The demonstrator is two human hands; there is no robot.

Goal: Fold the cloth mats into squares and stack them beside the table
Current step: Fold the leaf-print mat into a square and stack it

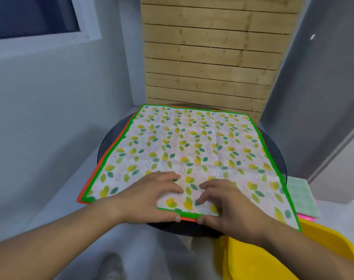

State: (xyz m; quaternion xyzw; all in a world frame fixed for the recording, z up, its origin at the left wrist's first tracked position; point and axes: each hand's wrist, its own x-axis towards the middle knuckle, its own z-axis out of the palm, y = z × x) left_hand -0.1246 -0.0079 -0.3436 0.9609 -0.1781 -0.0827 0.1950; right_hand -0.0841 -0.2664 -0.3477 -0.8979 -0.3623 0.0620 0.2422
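Head view: a leaf-printed, green-edged mat [192, 150] lies spread flat over a round dark counter [277, 150] and covers most of its top. Its corners reach past the rim at the near left and near right. Under it lies an orange-edged mat [109, 156], of which only a thin strip shows along the left side and at the near hem.

Both hands are at the middle of the near hem, close together but apart. The left hand [152, 197] has its fingers bent over the top of the green-edged mat and its thumb pressed against the hem from the front, so it pinches the edge. The right hand [226, 203] grips the same way, fingers curled down onto the print and thumb at the hem. Whether the thumbs also catch the orange-edged mat I cannot tell.

To the right of the counter, lower down, a folded green checked cloth [301, 197] rests on something pink [307, 218]. A yellow moulded seat [323, 251] fills the near right corner. A wooden slatted panel [212, 57] stands behind the counter, between grey walls.
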